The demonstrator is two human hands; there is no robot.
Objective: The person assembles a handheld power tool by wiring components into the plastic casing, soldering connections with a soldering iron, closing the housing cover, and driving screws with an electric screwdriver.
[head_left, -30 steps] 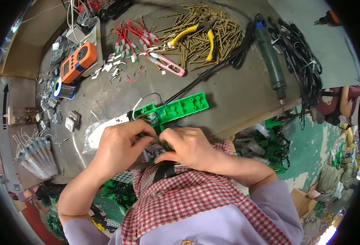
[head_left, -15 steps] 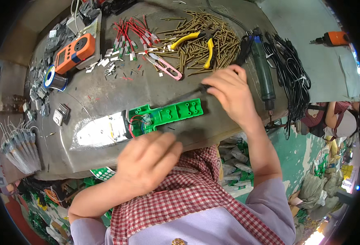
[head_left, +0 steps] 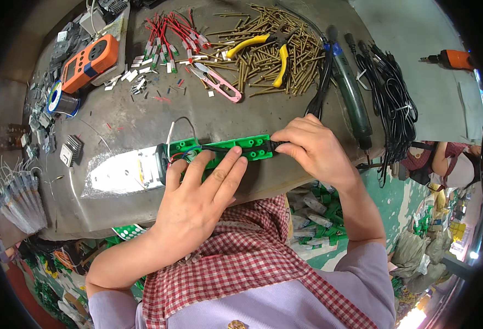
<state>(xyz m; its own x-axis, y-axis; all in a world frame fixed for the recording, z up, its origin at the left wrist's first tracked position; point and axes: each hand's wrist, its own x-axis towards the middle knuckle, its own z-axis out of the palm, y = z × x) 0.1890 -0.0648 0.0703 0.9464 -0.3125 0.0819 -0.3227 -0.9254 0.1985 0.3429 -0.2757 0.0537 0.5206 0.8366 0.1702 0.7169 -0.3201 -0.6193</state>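
A green plastic housing half (head_left: 262, 154) lies with its hollow side up on the bench, joined at its left to a black collar and a shiny white head (head_left: 123, 171). Along its channel runs a black power cable (head_left: 219, 148). My left hand (head_left: 192, 211) rests over the housing, fingers stretched out and fingertips on the cable. At the housing's right end my right hand (head_left: 318, 151) pinches the cable between thumb and fingers. A grey and a white wire end (head_left: 170, 131) stick up near the collar; the small wires below are partly hidden by my left fingers.
Yellow-handled pliers (head_left: 281, 66) lie on a heap of brass-coloured rods (head_left: 252, 71). Pink snips (head_left: 222, 85), red-wired parts (head_left: 170, 38), an orange meter (head_left: 90, 63) and a solder spool (head_left: 63, 101) sit farther left. To the right are a green tubular tool (head_left: 351, 93) and black cable bundles (head_left: 392, 93).
My right hand has come down and nearer with the cable, which now lies in the housing. My left hand has moved up onto the housing. Grey and white wire ends now stand up.
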